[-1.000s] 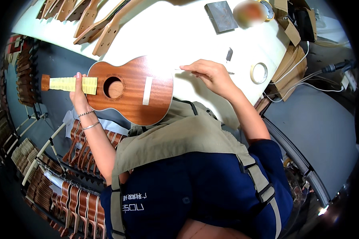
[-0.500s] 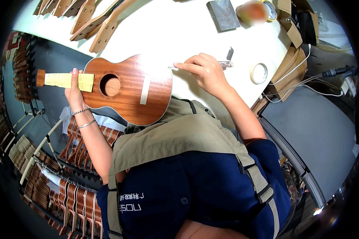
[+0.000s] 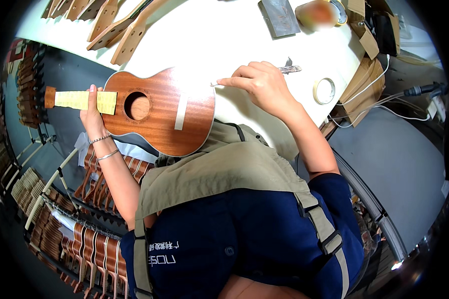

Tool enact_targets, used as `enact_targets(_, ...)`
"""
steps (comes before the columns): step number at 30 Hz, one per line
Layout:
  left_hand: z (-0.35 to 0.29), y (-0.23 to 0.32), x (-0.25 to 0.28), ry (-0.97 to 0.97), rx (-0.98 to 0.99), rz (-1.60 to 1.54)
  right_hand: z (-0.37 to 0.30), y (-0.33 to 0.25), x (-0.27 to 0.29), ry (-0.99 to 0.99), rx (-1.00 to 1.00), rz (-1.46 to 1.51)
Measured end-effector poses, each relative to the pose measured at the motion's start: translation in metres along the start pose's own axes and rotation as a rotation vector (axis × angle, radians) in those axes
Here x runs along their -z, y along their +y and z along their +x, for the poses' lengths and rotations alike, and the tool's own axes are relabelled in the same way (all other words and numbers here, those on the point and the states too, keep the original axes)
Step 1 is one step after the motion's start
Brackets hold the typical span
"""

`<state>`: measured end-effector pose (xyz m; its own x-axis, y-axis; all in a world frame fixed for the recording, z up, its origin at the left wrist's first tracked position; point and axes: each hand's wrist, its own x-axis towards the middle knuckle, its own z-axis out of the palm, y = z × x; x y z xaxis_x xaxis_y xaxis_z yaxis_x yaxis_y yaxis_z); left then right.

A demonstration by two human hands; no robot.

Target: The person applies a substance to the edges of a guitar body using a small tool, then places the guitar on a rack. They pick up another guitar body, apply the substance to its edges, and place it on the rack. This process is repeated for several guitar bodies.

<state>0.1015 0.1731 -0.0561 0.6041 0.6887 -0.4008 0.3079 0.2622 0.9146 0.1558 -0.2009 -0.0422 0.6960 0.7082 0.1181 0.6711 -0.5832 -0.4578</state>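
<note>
A brown ukulele body (image 3: 157, 127) with a round soundhole lies top up, partly over the table edge. A pale strip (image 3: 181, 112) is stuck across its top, and yellow tape (image 3: 82, 101) covers the fingerboard. My left hand (image 3: 91, 114) is wrapped round the neck near the body, thumb on the tape. My right hand (image 3: 262, 87) is closed round a slim tool with a worn, mottled handle (image 3: 291, 69) sticking out behind it. The index finger stretches along the tool to the ukulele's far right edge. Its tip is too small to make out.
A tape roll (image 3: 325, 91) and a grey block (image 3: 279, 18) rest on the white table, with a small dark piece (image 3: 288, 62) behind the tool. Wooden necks (image 3: 129, 42) line the back left. Racks of instrument parts (image 3: 95, 254) stand lower left; cables (image 3: 384, 107) hang right.
My right hand has tilted and its wrist has shifted right, while the fingertip stays at the ukulele's edge. The tool's handle end has swung up and right. My left hand stays nearly still.
</note>
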Motion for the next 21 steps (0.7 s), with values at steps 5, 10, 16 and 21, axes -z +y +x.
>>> enact_targets(5, 0.0006, -0.0010, 0.0009, 0.002, -0.011, 0.026, -0.0019, -0.0017, -0.0002, 0.031, 0.009, -0.007)
enact_targets(10, 0.0022, -0.0020, 0.0028, 0.007, -0.005, 0.027, -0.0062, -0.0053, -0.0003, 0.045, 0.019, -0.051)
enact_targets(16, -0.0008, 0.0015, -0.0012, 0.018, -0.008, 0.043, -0.0003, -0.0052, 0.0031, 0.046, -0.011, -0.037)
enact_targets(21, -0.0005, 0.0014, 0.0000, 0.008, -0.002, 0.056, -0.0062, -0.0028, 0.0050, -0.007, 0.013, -0.028)
